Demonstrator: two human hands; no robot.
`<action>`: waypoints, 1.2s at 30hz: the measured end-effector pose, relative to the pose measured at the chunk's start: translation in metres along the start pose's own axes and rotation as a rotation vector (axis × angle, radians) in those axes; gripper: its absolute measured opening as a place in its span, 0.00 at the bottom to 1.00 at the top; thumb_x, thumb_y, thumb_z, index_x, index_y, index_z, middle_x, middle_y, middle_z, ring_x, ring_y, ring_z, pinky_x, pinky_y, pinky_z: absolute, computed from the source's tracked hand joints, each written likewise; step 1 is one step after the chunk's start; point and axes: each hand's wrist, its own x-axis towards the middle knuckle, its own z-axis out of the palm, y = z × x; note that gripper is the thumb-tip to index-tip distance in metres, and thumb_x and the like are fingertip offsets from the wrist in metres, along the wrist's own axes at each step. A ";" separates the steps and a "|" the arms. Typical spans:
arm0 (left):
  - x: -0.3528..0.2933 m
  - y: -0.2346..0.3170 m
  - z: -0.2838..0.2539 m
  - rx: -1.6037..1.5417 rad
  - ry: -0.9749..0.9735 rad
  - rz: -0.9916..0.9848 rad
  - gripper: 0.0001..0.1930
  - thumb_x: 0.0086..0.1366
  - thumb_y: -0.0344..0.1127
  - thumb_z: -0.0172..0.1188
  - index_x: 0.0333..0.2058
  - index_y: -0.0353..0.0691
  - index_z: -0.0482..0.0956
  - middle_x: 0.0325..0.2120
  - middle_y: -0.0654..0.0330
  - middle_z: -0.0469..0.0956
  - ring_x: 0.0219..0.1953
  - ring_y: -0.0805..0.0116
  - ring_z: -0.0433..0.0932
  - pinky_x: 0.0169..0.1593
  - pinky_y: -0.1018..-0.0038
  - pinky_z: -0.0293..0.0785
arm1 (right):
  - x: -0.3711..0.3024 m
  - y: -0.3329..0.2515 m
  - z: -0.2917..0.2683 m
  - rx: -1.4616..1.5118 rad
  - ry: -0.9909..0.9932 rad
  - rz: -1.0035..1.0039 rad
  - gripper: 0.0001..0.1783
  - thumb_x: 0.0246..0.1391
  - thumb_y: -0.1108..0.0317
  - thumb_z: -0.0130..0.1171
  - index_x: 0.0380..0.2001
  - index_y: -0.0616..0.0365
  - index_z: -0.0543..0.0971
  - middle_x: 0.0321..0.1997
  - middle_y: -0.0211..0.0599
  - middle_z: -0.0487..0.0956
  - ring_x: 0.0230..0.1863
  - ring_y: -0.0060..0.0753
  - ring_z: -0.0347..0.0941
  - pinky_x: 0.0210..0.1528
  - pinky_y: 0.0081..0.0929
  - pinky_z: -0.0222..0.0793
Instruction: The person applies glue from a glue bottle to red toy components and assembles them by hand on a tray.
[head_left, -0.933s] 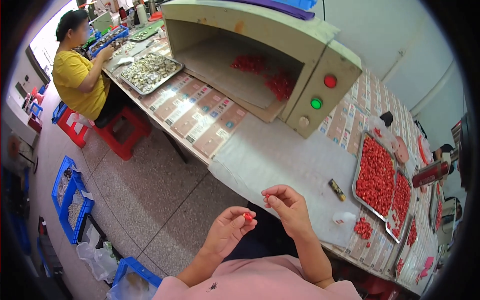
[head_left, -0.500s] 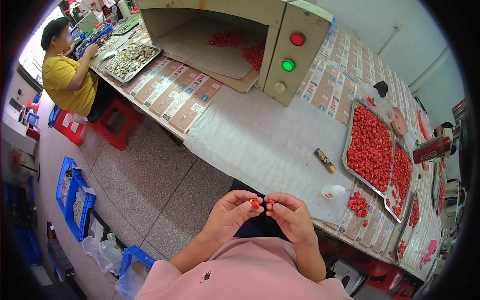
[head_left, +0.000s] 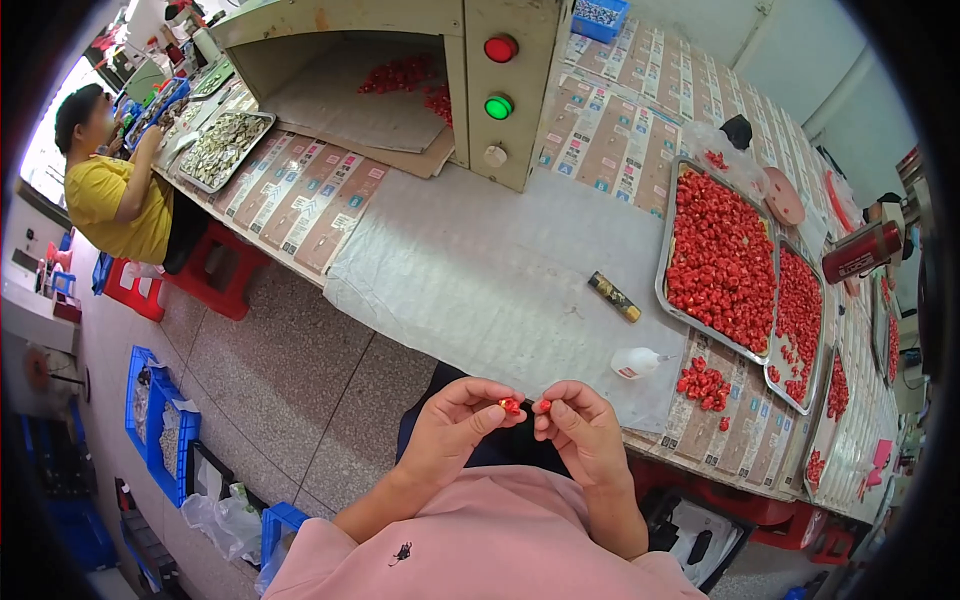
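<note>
- Left hand (head_left: 468,420): tight fingertip pinch, holding a red piece with a yellow glint (head_left: 511,406). Right hand (head_left: 580,425): same narrow pinch, on a smaller red bit (head_left: 544,407). Both sit left of the white bottle (head_left: 637,363), on the person's side; the two bits are close, apparently not touching.
- Main risk: a drop. Little surface to pinch, and the hands hang off the table edge, so a slipped bit likely goes to lap or floor.
- Misalignment likely if they're pushed together: fingertips hide much of both.
- Right forearm swinging out could knock the bottle. Can't tell if it's capped; a leak would wet the white sheet (head_left: 470,270) under it.
- Loose red pile (head_left: 704,385), right of the bottle: no rim, so a careless sleeve could scatter it.
</note>
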 end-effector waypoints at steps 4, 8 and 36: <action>0.005 -0.004 0.006 0.023 -0.015 -0.020 0.09 0.62 0.24 0.54 0.42 0.32 0.74 0.41 0.54 0.75 0.43 0.67 0.76 0.50 0.72 0.73 | -0.004 0.001 -0.002 -0.041 0.057 -0.071 0.09 0.55 0.71 0.57 0.39 0.61 0.75 0.36 0.35 0.78 0.35 0.23 0.74 0.38 0.21 0.72; 0.009 -0.010 0.006 0.054 -0.039 -0.041 0.10 0.61 0.23 0.55 0.43 0.32 0.74 0.41 0.55 0.76 0.43 0.69 0.76 0.50 0.74 0.72 | -0.008 -0.002 0.005 -0.135 0.132 -0.167 0.08 0.53 0.74 0.57 0.37 0.63 0.74 0.33 0.35 0.76 0.32 0.24 0.73 0.35 0.21 0.71; 0.008 -0.017 0.003 0.235 -0.139 0.069 0.11 0.57 0.18 0.56 0.40 0.33 0.78 0.43 0.56 0.74 0.44 0.71 0.74 0.50 0.77 0.71 | -0.017 0.000 0.009 -0.568 0.128 -0.419 0.06 0.51 0.79 0.59 0.34 0.64 0.77 0.37 0.33 0.73 0.39 0.21 0.72 0.42 0.17 0.68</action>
